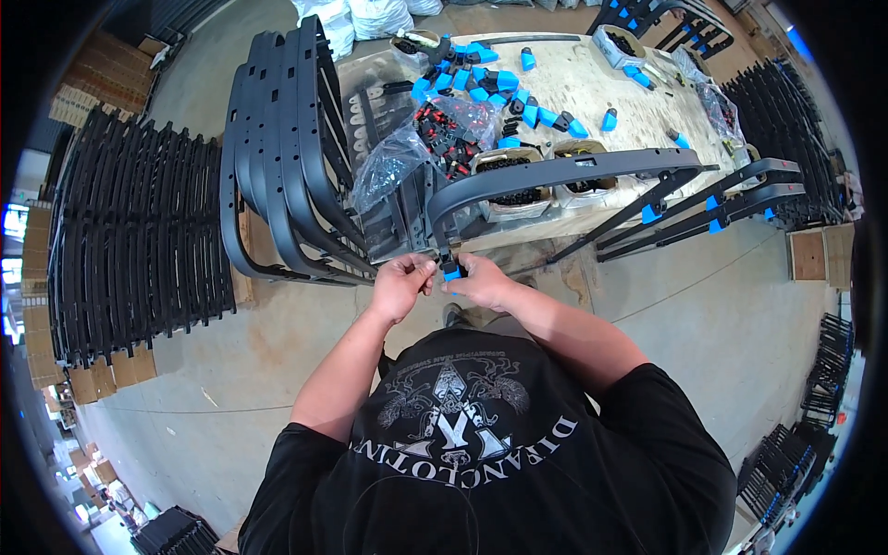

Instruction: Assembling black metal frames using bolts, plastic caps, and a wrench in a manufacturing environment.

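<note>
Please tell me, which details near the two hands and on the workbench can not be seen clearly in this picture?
- Small blue clip, head view: mostly covered by the left hand and right hand; its shape and the grip on it are unclear.
- End of the curved black frame: the joint with the clip is hidden behind the fingers.
- Red and black parts in the clear bag: too small to identify.
- Workbench: its far end is bent by the fisheye rim.

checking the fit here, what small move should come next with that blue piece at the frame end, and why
Probably press the blue clip further onto the end of the curved black frame: both the left hand and right hand pinch it there, and it seems not fully seated.
</note>
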